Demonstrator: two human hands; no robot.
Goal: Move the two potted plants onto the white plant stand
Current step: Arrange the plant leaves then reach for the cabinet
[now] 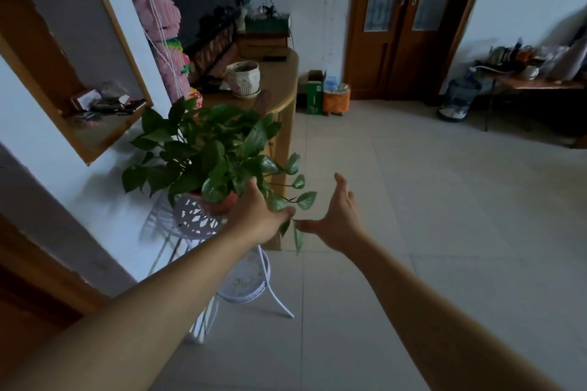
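I see a leafy green plant (pixel 209 149) in a small red pot (pixel 222 204). The pot sits on the top tier of the white plant stand (pixel 193 219), close to the wall on the left. Long stems with leaves hang down off the right side of the pot.

My left hand (pixel 257 219) is right beside the red pot, with the fingers tucked in among the leaves. I cannot tell if this grip is grasping the pot or just resting by it, because the leaves and the back of the hand hide the fingers. The thumb touches a hanging leaf.

My right hand (pixel 338 219) is in the air to the right of the plant. Its grip is released, with the fingers spread wide and nothing in it. Its thumb points at the hanging leaves and almost meets the left thumb.

The stand has a lower tier (pixel 247 279) too, and nothing sits on it.

The second pot is a white pot (pixel 244 78) with a little drawing on its side. It stands in a saucer on the wooden surface (pixel 279 86) behind the green plant, well apart from the stand. I can see soil in it but no leaves.

The floor (pixel 413 232) is made of pale tiles.
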